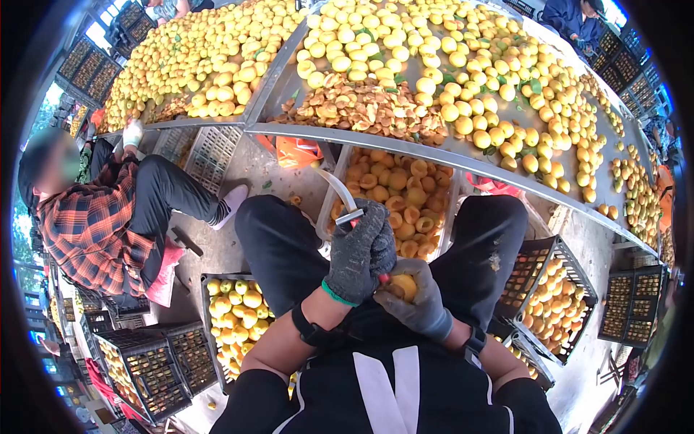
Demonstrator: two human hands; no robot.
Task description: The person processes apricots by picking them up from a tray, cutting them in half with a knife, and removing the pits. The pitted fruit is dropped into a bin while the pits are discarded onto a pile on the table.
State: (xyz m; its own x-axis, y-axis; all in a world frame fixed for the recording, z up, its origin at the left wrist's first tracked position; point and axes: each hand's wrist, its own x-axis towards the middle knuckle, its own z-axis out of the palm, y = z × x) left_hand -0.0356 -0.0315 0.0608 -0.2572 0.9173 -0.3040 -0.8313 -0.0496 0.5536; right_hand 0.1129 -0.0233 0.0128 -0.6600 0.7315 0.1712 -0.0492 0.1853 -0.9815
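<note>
My left hand (361, 253), in a dark grey knit glove, is closed around a hand tool with a curved metal strip (338, 189). A red end of the tool shows below the fist, close to the fruit. My right hand (421, 307), in a lighter grey glove, grips an apricot (403, 288) between thumb and fingers. Both hands are close together over my lap. Between my knees, just beyond the hands, a crate (349, 173) holds many cut apricots (405, 192). The fist hides most of the tool's handle.
A metal-edged table (434, 153) ahead carries many whole apricots (470, 116) and a heap of brownish pieces (369, 108). Apricot-filled crates stand left (206, 289) and right (589, 296) of me. A person in a plaid shirt (94, 224) sits at left.
</note>
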